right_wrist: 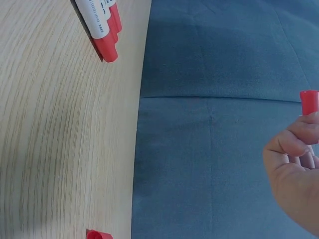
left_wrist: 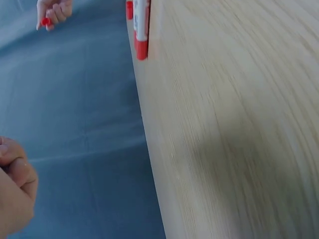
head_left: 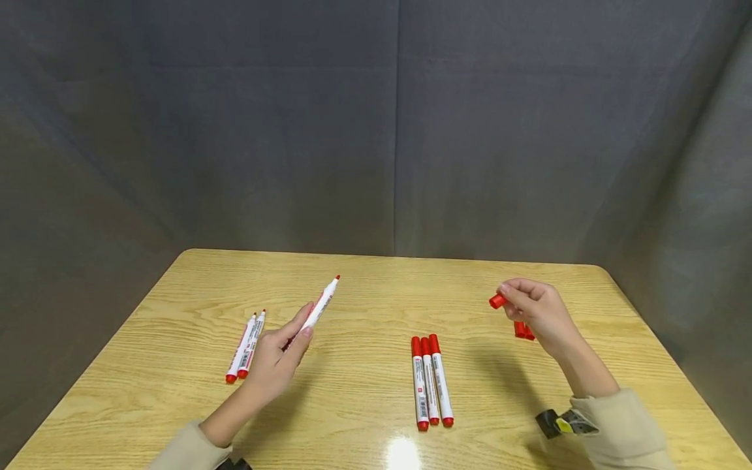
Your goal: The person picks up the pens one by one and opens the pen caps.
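Above the left half of the table, my left hand [head_left: 281, 358] grips an uncapped white marker [head_left: 322, 304], its red tip pointing up and away. My right hand [head_left: 542, 314] pinches a red marker cap [head_left: 497, 301] between thumb and fingertips over the right side. The same cap [right_wrist: 309, 102] shows at the right edge of the right wrist view. Beneath the right hand lie red caps [head_left: 519, 329], partly hidden by it. Two uncapped markers [head_left: 247, 346] lie side by side just left of the left hand. In the left wrist view the left hand [left_wrist: 17, 184] shows only partly, its marker out of sight.
Three capped red markers [head_left: 431, 382] lie in a row on the wooden table [head_left: 376, 287], between the hands and nearer the front. Dark grey cloth [head_left: 294, 130] hangs behind the table's far edge and along both sides.
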The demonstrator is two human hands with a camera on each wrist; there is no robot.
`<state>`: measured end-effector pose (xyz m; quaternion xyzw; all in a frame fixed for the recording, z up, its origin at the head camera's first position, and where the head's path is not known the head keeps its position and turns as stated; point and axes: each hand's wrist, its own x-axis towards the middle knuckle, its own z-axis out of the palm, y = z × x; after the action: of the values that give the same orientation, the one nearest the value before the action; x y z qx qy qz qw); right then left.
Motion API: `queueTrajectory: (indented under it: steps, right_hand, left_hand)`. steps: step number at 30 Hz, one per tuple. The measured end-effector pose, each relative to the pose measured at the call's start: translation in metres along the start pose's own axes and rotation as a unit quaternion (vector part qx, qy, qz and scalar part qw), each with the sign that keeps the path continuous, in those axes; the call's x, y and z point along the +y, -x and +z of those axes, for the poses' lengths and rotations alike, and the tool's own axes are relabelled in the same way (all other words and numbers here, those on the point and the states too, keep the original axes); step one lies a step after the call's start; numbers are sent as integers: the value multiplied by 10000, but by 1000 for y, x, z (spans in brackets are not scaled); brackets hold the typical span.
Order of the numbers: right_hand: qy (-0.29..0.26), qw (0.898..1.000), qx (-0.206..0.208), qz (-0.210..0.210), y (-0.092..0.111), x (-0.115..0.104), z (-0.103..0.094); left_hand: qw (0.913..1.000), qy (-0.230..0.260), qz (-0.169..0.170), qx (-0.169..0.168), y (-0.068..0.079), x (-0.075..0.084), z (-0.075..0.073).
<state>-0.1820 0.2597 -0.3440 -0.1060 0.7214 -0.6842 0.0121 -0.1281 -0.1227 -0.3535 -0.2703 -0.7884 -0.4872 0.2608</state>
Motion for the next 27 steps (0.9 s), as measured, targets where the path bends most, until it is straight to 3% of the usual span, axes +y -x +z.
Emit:
queueTrajectory:
  steps: [8, 11, 20, 27]
  right_hand:
    - [-267, 9996, -23, 9, 2, -1, -3]
    - [-288, 9996, -14, -23, 3, 0, -4]
    - [-225, 9997, 14, -52, 4, 3, -8]
    - [-192, 9998, 9, -45, 3, 4, -9]
  left_hand:
    - [9994, -280, 6, 200, 12, -42, -12]
    - [9993, -194, 19, 315, 14, -51, -19]
    - [9982, -135, -308, 492, 19, -57, -40]
    - [9920, -793, -657, 728, 22, -57, -51]
